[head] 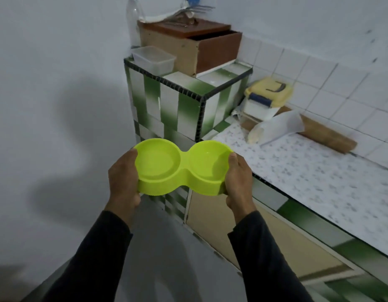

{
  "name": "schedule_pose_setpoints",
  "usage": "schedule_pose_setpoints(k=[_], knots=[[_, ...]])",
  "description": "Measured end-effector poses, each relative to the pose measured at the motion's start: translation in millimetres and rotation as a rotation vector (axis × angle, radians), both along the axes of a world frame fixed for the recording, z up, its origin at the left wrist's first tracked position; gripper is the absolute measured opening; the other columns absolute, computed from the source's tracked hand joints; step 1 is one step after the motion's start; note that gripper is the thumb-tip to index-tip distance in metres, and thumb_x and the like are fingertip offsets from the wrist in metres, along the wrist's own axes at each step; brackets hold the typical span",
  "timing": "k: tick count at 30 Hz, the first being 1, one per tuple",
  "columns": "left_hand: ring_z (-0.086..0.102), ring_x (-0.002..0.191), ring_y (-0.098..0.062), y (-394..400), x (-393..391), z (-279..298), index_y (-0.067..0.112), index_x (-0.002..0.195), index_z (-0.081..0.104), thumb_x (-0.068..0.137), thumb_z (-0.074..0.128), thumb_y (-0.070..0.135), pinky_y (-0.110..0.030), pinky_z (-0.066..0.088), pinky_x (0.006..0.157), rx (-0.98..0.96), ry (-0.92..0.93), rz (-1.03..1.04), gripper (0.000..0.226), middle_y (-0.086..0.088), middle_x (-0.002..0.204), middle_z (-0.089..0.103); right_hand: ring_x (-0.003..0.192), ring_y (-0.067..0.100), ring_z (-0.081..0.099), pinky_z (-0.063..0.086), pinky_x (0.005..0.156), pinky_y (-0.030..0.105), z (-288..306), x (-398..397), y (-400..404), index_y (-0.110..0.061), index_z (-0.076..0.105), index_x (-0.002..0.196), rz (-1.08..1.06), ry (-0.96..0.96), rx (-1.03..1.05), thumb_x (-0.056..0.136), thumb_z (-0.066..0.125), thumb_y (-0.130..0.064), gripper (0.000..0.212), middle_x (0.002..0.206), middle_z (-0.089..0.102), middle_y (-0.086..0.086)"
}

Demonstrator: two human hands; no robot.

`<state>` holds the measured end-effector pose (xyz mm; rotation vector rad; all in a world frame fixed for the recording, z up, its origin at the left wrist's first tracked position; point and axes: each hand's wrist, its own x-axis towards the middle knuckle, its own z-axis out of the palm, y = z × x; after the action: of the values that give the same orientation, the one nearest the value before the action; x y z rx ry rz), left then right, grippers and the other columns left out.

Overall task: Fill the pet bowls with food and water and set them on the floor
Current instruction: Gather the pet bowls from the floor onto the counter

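The double bowl [181,170], both wells apparently empty, hangs level in the air just off the worktop's [315,171] near edge. The left hand [123,184] and right hand [238,182] grip opposite ends, probably to keep it flat for filling.

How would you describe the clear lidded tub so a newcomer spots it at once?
Start at the raised green-and-white tiled block at the far end of the speckled counter. On its top, at the left corner, sits the clear plastic tub. Unlike the brown wooden drawer box beside it and the tall bottle behind, it is low, rectangular and see-through.
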<state>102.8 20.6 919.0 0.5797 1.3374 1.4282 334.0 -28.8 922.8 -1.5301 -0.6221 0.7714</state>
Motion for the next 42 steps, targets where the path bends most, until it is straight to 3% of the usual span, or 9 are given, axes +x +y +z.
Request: schedule_pose_setpoints(k=[6, 12, 17, 24, 29, 32, 37, 40, 42], knots=[[0.065, 0.108, -0.023, -30.5, 80.7, 3.4, 0.03, 0.106, 0.068, 0.094, 0.07, 0.037, -0.046, 0.055, 0.094, 0.007, 0.0, -0.151, 0.014, 0.005, 0.112, 0.068, 0.113, 0.019, 0.058, 0.049, 0.099, 0.041, 6.8, 71.8, -64.4, -0.028, 0.064, 0.129, -0.156, -0.01, -0.009, 0.107, 0.043, -0.04, 0.033, 0.121, 0.062, -0.008], [0.066, 0.1, -0.022, -77.4, 170.4, 2.1, 0.025, 0.108, 0.068, 0.098, 0.066, 0.036, -0.036, 0.051, 0.083, 0.035, 0.015, -0.276, 0.015, -0.003, 0.116, 0.07, 0.111, 0.017, 0.058, 0.049, 0.096, 0.039, 6.0, 148.2, -140.0, -0.03, 0.064, 0.128, -0.279, -0.025, -0.001, 0.107, 0.044, -0.04, 0.031, 0.104, 0.058, -0.026], [0.069, 0.097, -0.02, -133.7, 252.1, -2.1, 0.024, 0.105, 0.071, 0.095, 0.069, 0.036, -0.033, 0.054, 0.076, 0.029, 0.02, -0.354, 0.015, 0.0, 0.109, 0.073, 0.107, 0.012, 0.059, 0.049, 0.095, 0.038, 5.8, 217.4, -218.0, -0.034, 0.065, 0.121, -0.385, -0.039, -0.009, 0.106, 0.043, -0.039, 0.027, 0.11, 0.063, -0.018], [0.07, 0.104, -0.024, -215.4, 357.8, -14.3, 0.024, 0.098, 0.074, 0.093, 0.07, 0.039, -0.041, 0.056, 0.085, 0.029, 0.015, -0.512, 0.017, 0.001, 0.111, 0.074, 0.113, 0.019, 0.06, 0.05, 0.1, 0.041, 2.0, 302.2, -331.3, -0.029, 0.065, 0.125, -0.529, -0.089, -0.043, 0.105, 0.042, -0.041, 0.033, 0.125, 0.066, -0.005], [0.07, 0.107, -0.023, -273.5, 422.3, -24.4, 0.025, 0.101, 0.074, 0.09, 0.07, 0.039, -0.037, 0.057, 0.086, 0.049, -0.014, -0.628, 0.018, 0.0, 0.114, 0.075, 0.106, 0.018, 0.061, 0.052, 0.098, 0.045, -4.2, 349.6, -405.7, -0.035, 0.063, 0.107, -0.622, -0.086, -0.059, 0.105, 0.041, -0.041, 0.023, 0.108, 0.065, -0.015], [0.071, 0.101, -0.018, -302.2, 455.0, -28.8, 0.031, 0.096, 0.074, 0.089, 0.071, 0.042, -0.03, 0.055, 0.072, 0.043, -0.001, -0.687, 0.014, 0.007, 0.108, 0.075, 0.109, 0.018, 0.061, 0.052, 0.096, 0.042, -9.4, 371.3, -444.5, -0.038, 0.062, 0.112, -0.67, -0.06, -0.055, 0.105, 0.041, -0.041, 0.022, 0.116, 0.066, -0.01], [0.066, 0.115, -0.022, -349.2, 512.1, -29.1, 0.029, 0.118, 0.072, 0.082, 0.068, 0.05, -0.046, 0.056, 0.097, 0.035, -0.003, -0.853, 0.042, 0.004, 0.125, 0.071, 0.108, 0.018, 0.059, 0.048, 0.088, 0.038, -13.1, 402.8, -510.3, -0.033, 0.062, 0.117, -0.798, -0.08, -0.081, 0.106, 0.04, -0.041, 0.026, 0.115, 0.064, -0.009], [0.066, 0.107, -0.017, -375.3, 550.6, -28.9, 0.032, 0.103, 0.073, 0.09, 0.07, 0.043, -0.036, 0.054, 0.084, 0.037, -0.001, -0.896, 0.017, 0.006, 0.122, 0.07, 0.118, 0.024, 0.058, 0.049, 0.102, 0.045, -15.3, 419.8, -545.5, -0.025, 0.061, 0.134, -0.877, -0.084, -0.106, 0.106, 0.039, -0.042, 0.04, 0.13, 0.062, -0.001], [0.064, 0.108, -0.017, -390.7, 577.1, -31.8, 0.031, 0.099, 0.071, 0.094, 0.07, 0.037, -0.035, 0.051, 0.088, 0.049, 0.003, -0.932, 0.009, 0.008, 0.117, 0.07, 0.115, 0.024, 0.059, 0.049, 0.102, 0.046, -17.3, 432.0, -567.6, -0.029, 0.061, 0.133, -0.922, -0.081, -0.119, 0.106, 0.038, -0.042, 0.038, 0.128, 0.063, -0.003]])
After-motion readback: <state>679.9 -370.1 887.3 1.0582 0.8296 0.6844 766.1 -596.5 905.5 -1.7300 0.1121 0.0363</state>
